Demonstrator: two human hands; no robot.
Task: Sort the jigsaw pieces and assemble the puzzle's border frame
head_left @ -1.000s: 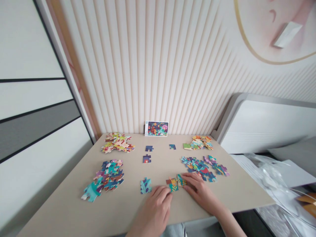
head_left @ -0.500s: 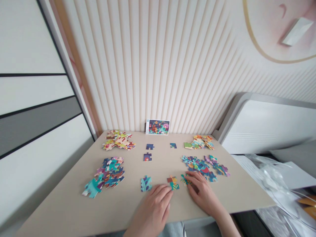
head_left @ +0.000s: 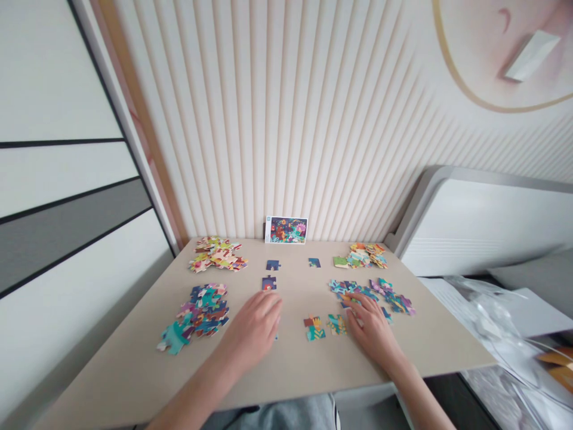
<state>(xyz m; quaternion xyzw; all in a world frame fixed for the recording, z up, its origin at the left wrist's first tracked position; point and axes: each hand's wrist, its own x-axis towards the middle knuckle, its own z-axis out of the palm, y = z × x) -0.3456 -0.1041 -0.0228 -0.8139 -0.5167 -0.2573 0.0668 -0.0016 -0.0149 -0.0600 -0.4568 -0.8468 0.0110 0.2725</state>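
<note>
My left hand [head_left: 256, 325] is over the middle of the table, its fingers together just below a dark blue puzzle piece with a red patch [head_left: 269, 283]; what they hold, if anything, is hidden. Beneath that hand only a sliver of a teal piece shows. My right hand [head_left: 369, 325] rests with fingers apart on the near edge of the blue puzzle pile [head_left: 353, 288]. Between the hands lie an orange and teal piece [head_left: 315, 328] and a green and yellow piece [head_left: 337, 324], slightly apart.
A picture card [head_left: 286, 230] leans against the ribbed wall. Two blue pieces [head_left: 273, 265] [head_left: 314, 263] lie before it. Other piles sit at the back left [head_left: 217, 254], front left [head_left: 197, 316] and back right [head_left: 362, 255]. Plastic wrapping [head_left: 487, 310] is beyond the table's right edge.
My left hand has moved up and left from the orange and teal piece, covering the teal piece. My right hand has left the green and yellow piece and moved right and up onto the pile.
</note>
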